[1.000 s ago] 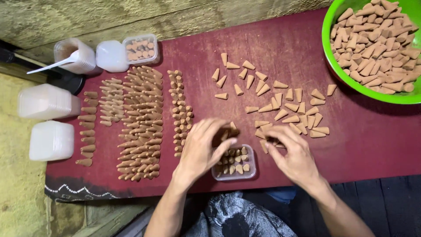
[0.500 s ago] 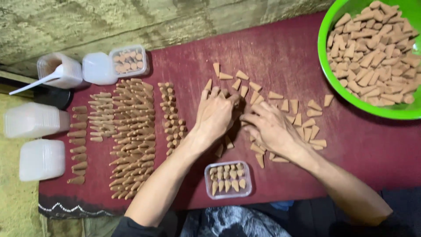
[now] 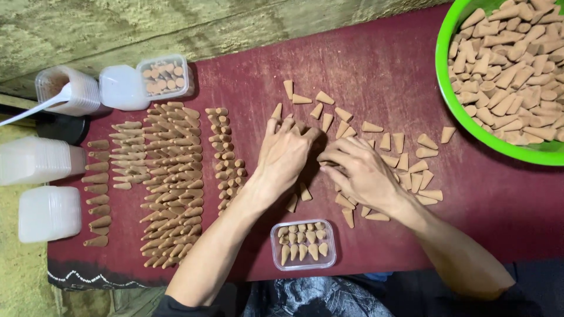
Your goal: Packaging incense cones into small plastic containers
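Both hands down on the loose cones [image 3: 405, 158] scattered over the dark red cloth [image 3: 376, 64] on the counter. Left hand [image 3: 286, 155]: fingers curled, tips bunched on a few cones beneath them; whether it has any actually pinched, can't tell, the palm hides it. Right hand [image 3: 365, 174]: fingers half bent, tips pointing toward the left hand's, resting on cones under them; grip also hidden.

Cones: small, tan, matte, look like pressed powder. Judging by that: light, rigid, dry and not slippery, but tips probably chip and bodies crumble if squeezed. Best hold looks like a light pinch across the thick base end, not the point.

Around the fingers:
- Just nearer the person than both wrists: small clear tray [image 3: 303, 244], square, thin plastic, cones packed inside in neat rows.
- Beyond the left hand's outer side: sorted rows [image 3: 170, 182] of cones laid in columns.
- Farther that way, at the cloth's far corner: a second clear tray [image 3: 164, 76] with cones standing upright, a frosted lid [image 3: 120, 87] touching it, a clear cup [image 3: 69, 89] with a white spoon [image 3: 29, 110].
- Off the cloth edge: stacked clear containers [image 3: 41, 158].
- Well past the right hand's fingertips side: green bowl [image 3: 464, 117], smooth plastic, heaped with cones.
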